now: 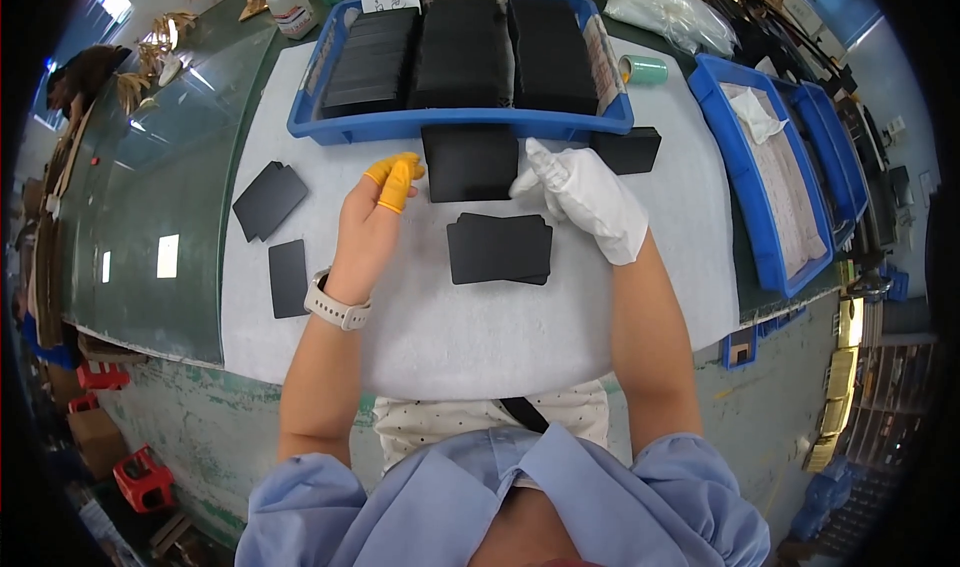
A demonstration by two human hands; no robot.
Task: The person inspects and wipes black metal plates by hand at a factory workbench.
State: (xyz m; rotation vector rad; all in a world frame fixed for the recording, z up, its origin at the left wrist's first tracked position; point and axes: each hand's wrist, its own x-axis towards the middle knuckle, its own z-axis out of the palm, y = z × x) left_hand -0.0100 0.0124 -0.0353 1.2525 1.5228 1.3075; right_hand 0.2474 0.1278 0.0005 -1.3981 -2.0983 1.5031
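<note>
Black rectangular plates point(470, 164) lie or stand against the front of the blue tray, between my hands. My left hand point(382, 192), with yellow finger cots on thumb and fingers, is closed beside their left edge; whether anything small is pinched in it is hidden. At the right edge is my right hand point(590, 197) in a white glove, thumb and forefinger apart, the thumb close to or touching that edge. Nearer to me lies a slightly fanned stack of black plates point(499, 250). The blue tray point(460, 127) behind holds three rows of closely packed black plates.
Left on the white cloth point(480, 337) lie a fanned pair of black plates point(270, 201) and a single one point(288, 279). Another black stack point(628, 151) sits right, before a green roll point(645, 70). Further right stands a paper-lined blue tray point(720, 132); a jar point(290, 9) stands far left.
</note>
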